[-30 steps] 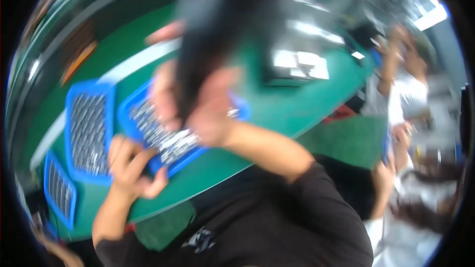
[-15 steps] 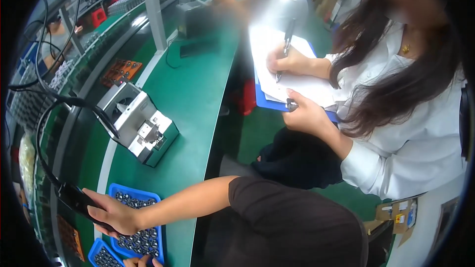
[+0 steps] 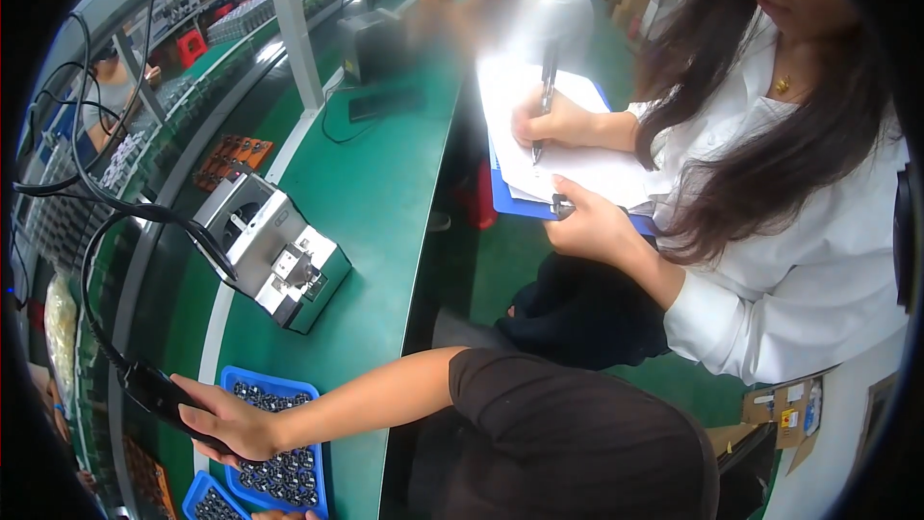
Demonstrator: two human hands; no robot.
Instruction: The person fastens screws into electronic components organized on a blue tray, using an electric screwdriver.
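Observation:
My right hand [image 3: 236,426] is wrapped around a black corded electric screwdriver [image 3: 157,395], its cable running up from the upper end. The hand and tool are over a blue tray [image 3: 272,379] filled with small dark metal parts [image 3: 289,480]. The tool's lower end is hidden by my hand. Only the fingertips of my left hand [image 3: 281,515] show at the lower edge, by the tray's near end; what they touch is out of sight. Beside them lies a smaller blue tray [image 3: 195,491] of similar parts.
A silver, boxy screw feeder [image 3: 279,255] stands on the green bench [image 3: 371,202]. Orange fixtures [image 3: 231,159] lie along the left side, near a grey post [image 3: 294,34]. At right, a person in white writes on a blue clipboard [image 3: 500,191]; another person works farther up the bench.
The view has shifted slightly, so bench items appear a little lower and farther right. My left fingers have slipped mostly below the frame. My right hand keeps its grip on the screwdriver.

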